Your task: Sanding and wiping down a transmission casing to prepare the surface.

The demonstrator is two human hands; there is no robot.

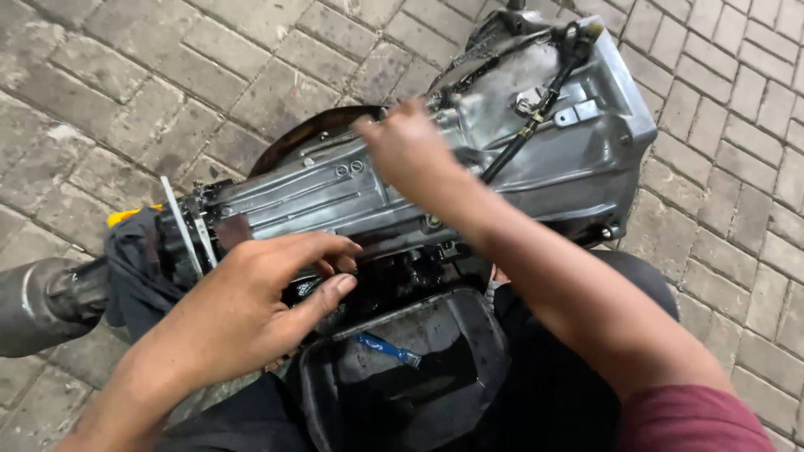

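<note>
**Both hands on a gearbox lying on paving**

The left hand (251,310) spreads its fingers loosely against the dark underside of the silver gearbox (402,176), clamped on nothing. The right hand (410,151) reaches over the top of the casing, fingers curled out of view, grip unclear. A black tray (402,377) below holds a blue tool (385,347).

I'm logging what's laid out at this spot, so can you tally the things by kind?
Metal gearbox housing: 1
Black tray: 1
Blue-handled tool in the tray: 1
Black cable on the housing: 1
Dark cloth: 1
Hands: 2, left hand and right hand, both on the housing
Total: 7
</note>
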